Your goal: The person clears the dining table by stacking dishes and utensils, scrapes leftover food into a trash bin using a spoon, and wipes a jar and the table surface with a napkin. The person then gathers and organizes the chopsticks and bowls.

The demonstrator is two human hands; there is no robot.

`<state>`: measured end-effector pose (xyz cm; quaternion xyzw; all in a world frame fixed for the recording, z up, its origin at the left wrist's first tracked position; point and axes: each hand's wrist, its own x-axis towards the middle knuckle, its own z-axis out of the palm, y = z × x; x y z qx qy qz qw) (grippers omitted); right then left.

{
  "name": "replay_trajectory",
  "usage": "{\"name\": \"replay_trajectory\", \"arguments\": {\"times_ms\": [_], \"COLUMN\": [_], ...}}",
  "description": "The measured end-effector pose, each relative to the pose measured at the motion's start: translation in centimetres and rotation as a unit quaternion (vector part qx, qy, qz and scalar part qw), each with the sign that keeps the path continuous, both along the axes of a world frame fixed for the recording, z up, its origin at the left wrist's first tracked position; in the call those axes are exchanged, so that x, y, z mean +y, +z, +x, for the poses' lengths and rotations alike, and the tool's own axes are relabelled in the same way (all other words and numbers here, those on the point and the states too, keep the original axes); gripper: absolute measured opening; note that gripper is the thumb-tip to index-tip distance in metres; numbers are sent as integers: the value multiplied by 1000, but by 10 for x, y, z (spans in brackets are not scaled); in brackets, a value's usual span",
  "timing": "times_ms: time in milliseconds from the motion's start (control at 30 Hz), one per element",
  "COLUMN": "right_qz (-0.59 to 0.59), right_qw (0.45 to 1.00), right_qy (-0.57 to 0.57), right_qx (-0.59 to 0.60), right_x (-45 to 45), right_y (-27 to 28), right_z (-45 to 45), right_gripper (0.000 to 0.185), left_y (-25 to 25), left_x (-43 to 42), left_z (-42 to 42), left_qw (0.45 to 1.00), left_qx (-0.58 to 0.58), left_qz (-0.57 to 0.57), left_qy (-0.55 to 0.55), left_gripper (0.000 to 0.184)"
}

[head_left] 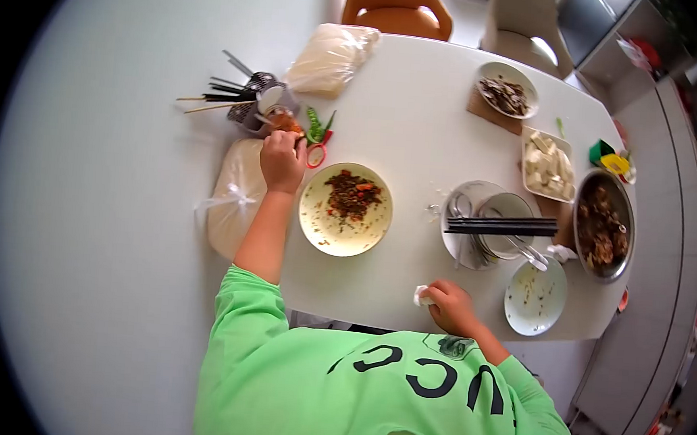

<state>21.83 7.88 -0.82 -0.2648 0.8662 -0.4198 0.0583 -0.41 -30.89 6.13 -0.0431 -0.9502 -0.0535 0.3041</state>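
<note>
At the table's left side my left hand has its fingers bent together against the near edge of a small container with orange-red contents; what they pinch is hidden. Close by lie green peppers and red-handled scissors. Near the front edge my right hand is closed on a crumpled white tissue. Between the hands stands a white bowl holding dark chopped food with red bits.
Plastic bags and a utensil basket are at left. A glass pot with black chopsticks across it stands right of centre. Beyond are a tofu-like tray, a metal bowl and plates.
</note>
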Motion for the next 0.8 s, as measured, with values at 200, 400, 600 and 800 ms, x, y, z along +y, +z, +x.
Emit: {"name": "replay_trajectory", "arguments": {"times_ms": [200,400,600,800], "right_qz": [75,92,92,88], "right_qw": [997,996,996,996], "right_qy": [-1,-1,-9,-9], "right_qx": [11,22,7,7], "right_x": [-1,-7,-9,-7], "right_y": [-12,-18,-20,-23], "right_z": [1,-7,-7,-8], "right_gripper": [22,20,18,18], "left_y": [6,6,7,36], "left_x": [-64,-73,-61,-40], "left_z": [-28,-58,-53,-25], "left_qw": [954,955,975,987], "left_qx": [83,-1,47,101], "left_qz": [263,250,211,93], "left_qy": [120,159,50,-80], "left_gripper": [23,24,14,12]}}
